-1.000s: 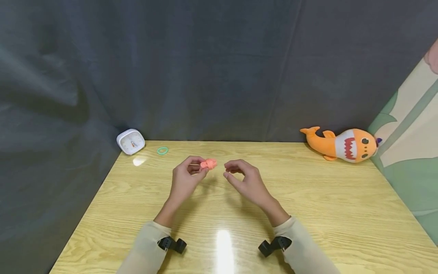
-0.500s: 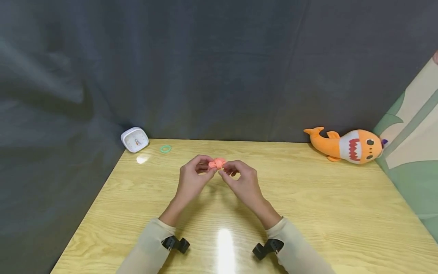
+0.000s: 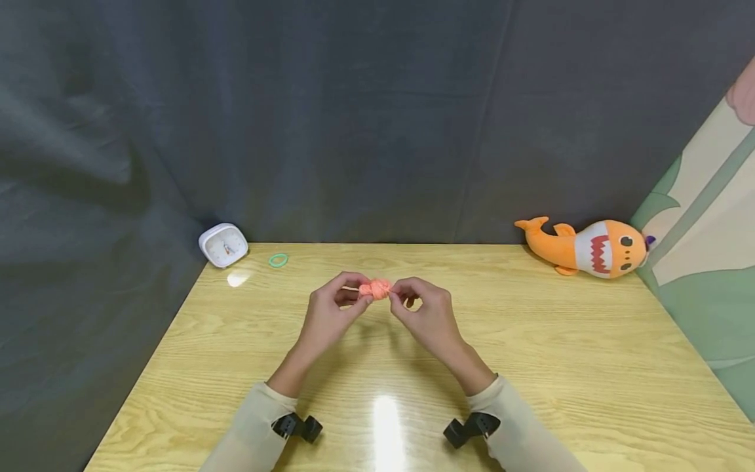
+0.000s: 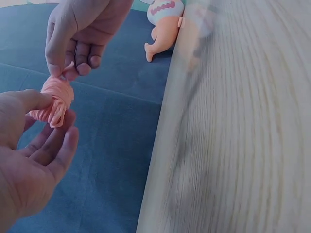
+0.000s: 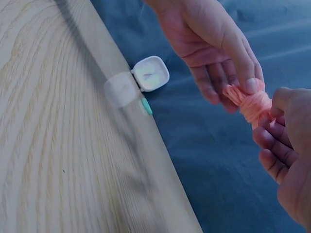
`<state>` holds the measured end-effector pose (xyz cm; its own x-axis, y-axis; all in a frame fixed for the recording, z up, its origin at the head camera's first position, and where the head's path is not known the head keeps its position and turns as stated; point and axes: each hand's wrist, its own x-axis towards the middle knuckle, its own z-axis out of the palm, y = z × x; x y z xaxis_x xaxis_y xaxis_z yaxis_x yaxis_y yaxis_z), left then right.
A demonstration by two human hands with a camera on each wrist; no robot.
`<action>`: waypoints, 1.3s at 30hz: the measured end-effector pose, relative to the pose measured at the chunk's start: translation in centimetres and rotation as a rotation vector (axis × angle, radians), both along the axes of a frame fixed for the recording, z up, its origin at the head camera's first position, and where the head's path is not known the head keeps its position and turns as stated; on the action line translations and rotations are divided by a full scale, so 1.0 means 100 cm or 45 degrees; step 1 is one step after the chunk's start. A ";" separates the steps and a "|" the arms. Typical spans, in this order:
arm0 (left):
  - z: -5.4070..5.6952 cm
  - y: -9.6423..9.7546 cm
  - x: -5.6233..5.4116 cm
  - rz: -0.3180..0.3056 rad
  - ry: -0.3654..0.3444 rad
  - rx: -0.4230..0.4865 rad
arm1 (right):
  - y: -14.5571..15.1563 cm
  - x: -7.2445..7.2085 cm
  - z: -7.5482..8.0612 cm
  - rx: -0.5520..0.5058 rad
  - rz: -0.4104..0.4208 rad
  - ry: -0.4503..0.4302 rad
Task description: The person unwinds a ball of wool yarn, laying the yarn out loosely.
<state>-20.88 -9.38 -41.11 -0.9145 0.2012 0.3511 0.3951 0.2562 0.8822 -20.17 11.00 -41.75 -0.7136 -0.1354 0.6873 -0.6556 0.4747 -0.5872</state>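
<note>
A small wound bundle of coral-pink yarn (image 3: 379, 289) is held up between both hands over the table. My left hand (image 3: 330, 313) pinches its left end between thumb and fingers; looped strands stick out there in the left wrist view, where the wound yarn (image 4: 58, 94) shows clearly. At the opposite end my right hand (image 3: 427, 318) pinches the yarn with thumb and index finger, its other fingers curled below. The right wrist view shows the coil's wraps (image 5: 255, 104) between the two hands, with the right fingertips partly hiding that end.
On the wooden table (image 3: 560, 367), a white clock (image 3: 224, 246) stands at the back left, beside a green ring (image 3: 278, 260). An orange plush shark (image 3: 590, 248) lies at the back right. A dark curtain (image 3: 366, 124) hangs behind the table.
My right hand, apart from the yarn a second ago, has come in from the right and now pinches its right end. My left hand has moved slightly right with the bundle.
</note>
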 end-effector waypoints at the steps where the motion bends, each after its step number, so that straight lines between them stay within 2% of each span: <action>1: 0.000 0.000 0.000 -0.028 -0.012 0.008 | 0.002 0.000 0.001 -0.003 0.003 0.004; 7: 0.000 -0.002 0.002 -0.163 -0.096 0.060 | 0.008 0.001 0.001 -0.034 0.048 -0.010; 12: 0.001 -0.002 0.003 -0.217 -0.235 0.094 | 0.012 0.000 -0.002 -0.090 0.082 -0.041; 15: 0.002 -0.001 0.002 -0.245 -0.261 0.123 | 0.015 0.000 0.000 -0.114 0.099 -0.081; 20: 0.002 -0.002 0.003 -0.267 -0.229 0.112 | 0.019 0.004 0.006 -0.130 0.127 -0.128; 28: 0.004 -0.006 0.005 -0.269 -0.134 -0.015 | 0.035 0.004 0.011 -0.135 0.129 -0.154; 35: 0.010 -0.008 0.001 -0.242 -0.004 -0.058 | 0.057 0.008 0.012 -0.092 0.115 -0.182; 39: 0.012 -0.012 -0.004 -0.212 0.000 -0.049 | 0.068 0.010 0.014 -0.098 0.158 -0.157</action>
<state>-21.25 -10.61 -39.93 -0.8674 0.3633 0.3401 0.4349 0.2210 0.8729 -19.18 17.83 -40.38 -0.7743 -0.1779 0.6073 -0.6270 0.3454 -0.6982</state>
